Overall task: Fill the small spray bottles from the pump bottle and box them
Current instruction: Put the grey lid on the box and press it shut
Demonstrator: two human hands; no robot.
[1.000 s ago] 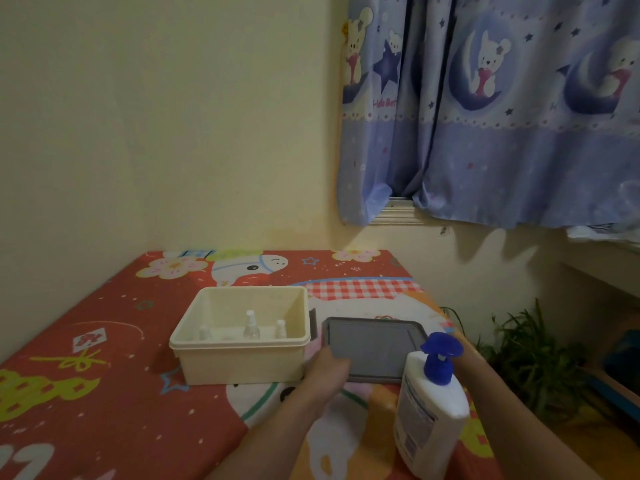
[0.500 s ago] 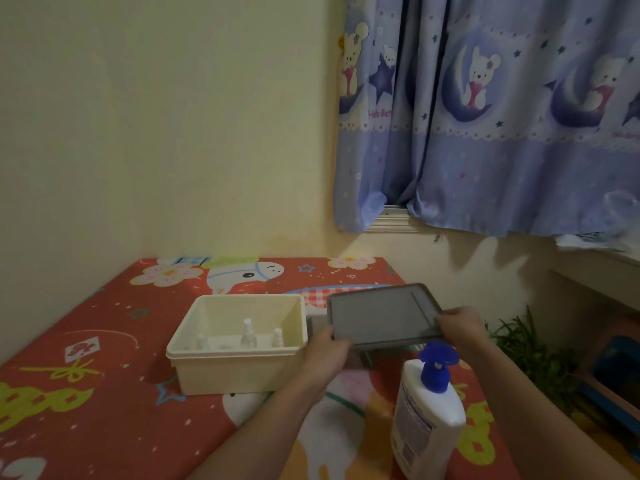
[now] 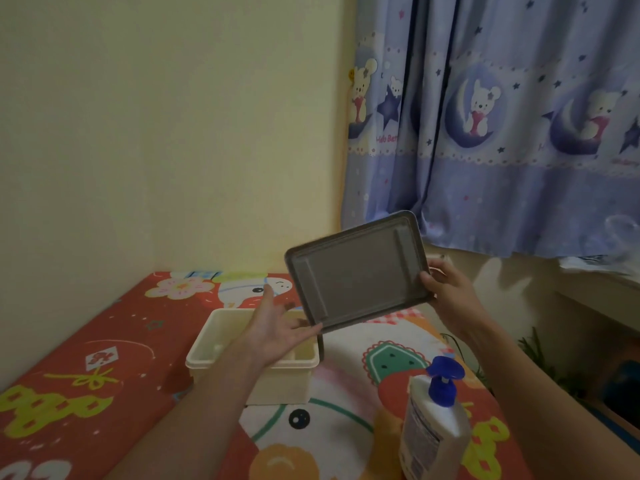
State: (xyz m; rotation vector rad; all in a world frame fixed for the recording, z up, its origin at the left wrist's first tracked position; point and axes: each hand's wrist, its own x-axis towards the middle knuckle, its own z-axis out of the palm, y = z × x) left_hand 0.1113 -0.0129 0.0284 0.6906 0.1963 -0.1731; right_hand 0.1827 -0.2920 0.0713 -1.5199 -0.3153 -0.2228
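Observation:
A grey rectangular lid (image 3: 356, 271) is tilted up in the air above the table, its underside facing me. My right hand (image 3: 446, 292) grips its right edge. My left hand (image 3: 277, 329) is spread open, fingertips touching the lid's lower left corner. Below the left hand stands the cream plastic box (image 3: 211, 355); my hand and arm hide most of its inside, so the small spray bottles are out of sight. The white pump bottle (image 3: 433, 431) with a blue pump head stands upright at the near right.
The table (image 3: 86, 393) has a red cartoon-print cover and meets a yellow wall at the left and back. A blue bear-print curtain (image 3: 502, 133) hangs at the right. A green plant (image 3: 536, 351) sits on the floor beyond the table's right edge.
The lid has been lifted off the table beside the box and tipped up toward me. My left hand has opened out under its corner and now covers the box interior.

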